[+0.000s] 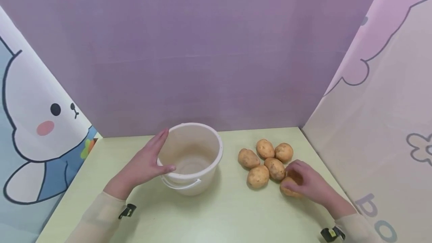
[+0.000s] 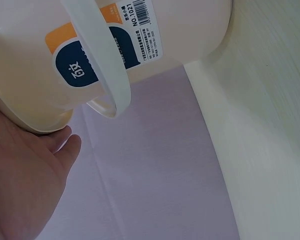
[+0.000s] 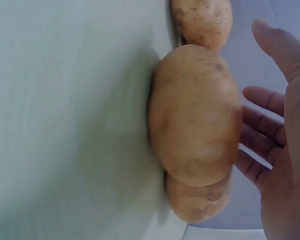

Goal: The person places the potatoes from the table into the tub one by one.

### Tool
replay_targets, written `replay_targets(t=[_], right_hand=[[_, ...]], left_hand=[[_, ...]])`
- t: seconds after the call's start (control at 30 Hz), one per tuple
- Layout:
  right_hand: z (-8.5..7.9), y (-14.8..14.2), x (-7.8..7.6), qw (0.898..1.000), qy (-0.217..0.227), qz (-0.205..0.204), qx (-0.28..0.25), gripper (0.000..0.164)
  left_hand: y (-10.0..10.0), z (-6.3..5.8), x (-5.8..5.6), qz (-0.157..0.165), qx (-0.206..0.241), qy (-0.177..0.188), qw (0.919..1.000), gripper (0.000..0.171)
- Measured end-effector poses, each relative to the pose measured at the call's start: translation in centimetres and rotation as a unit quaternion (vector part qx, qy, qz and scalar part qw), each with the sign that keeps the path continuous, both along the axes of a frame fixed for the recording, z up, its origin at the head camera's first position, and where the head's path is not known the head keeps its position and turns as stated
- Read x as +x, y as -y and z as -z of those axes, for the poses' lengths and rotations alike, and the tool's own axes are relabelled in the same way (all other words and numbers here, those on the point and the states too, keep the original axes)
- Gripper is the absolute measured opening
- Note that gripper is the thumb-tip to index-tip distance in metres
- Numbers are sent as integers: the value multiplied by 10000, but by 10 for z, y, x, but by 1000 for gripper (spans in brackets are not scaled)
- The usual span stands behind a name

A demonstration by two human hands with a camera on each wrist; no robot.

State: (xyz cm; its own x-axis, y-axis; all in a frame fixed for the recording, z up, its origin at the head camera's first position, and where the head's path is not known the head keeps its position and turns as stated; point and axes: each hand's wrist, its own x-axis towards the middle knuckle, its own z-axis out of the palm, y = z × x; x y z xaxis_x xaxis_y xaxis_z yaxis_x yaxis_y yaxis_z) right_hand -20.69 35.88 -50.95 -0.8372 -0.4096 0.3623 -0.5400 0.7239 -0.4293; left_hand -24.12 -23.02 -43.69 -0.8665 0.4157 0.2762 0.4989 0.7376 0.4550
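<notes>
A white plastic bucket (image 1: 206, 181) stands upright at the middle of the table, its thin handle (image 1: 183, 187) hanging at the front. My left hand (image 1: 143, 166) rests at the bucket's left rim, thumb and straight fingers spread wide. The left wrist view shows the fingertips by the rim and a printed label (image 2: 135, 35) on the wall. At the right, my right hand (image 1: 308, 181) reaches over the nearest potato (image 1: 288, 187). Seen from the right wrist, its fingers are loosely extended beside that potato (image 3: 195, 115), with the thumb apart from it.
Several other potatoes lie clustered left of and behind my right hand, among them a front one (image 1: 258, 177) and a back one (image 1: 265, 148). A purple backdrop (image 1: 216, 55) rises behind the pale table (image 1: 202, 220). Printed panels flank both sides.
</notes>
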Motion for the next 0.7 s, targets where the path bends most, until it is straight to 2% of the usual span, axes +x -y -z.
replay_targets(t=[0.23,0.43,0.7], right_hand=[[13,-2,5,9998,-161,-14,108,43],[20,-2,6,9971,-684,-301,160,52],[31,-2,0,9878,-1366,-698,278,64]], left_hand=[[0,0,1,20,67,-26,10000,129],[-2,0,1,10,44,-2,10000,129],[-2,-1,1,-8,13,11,10000,129]])
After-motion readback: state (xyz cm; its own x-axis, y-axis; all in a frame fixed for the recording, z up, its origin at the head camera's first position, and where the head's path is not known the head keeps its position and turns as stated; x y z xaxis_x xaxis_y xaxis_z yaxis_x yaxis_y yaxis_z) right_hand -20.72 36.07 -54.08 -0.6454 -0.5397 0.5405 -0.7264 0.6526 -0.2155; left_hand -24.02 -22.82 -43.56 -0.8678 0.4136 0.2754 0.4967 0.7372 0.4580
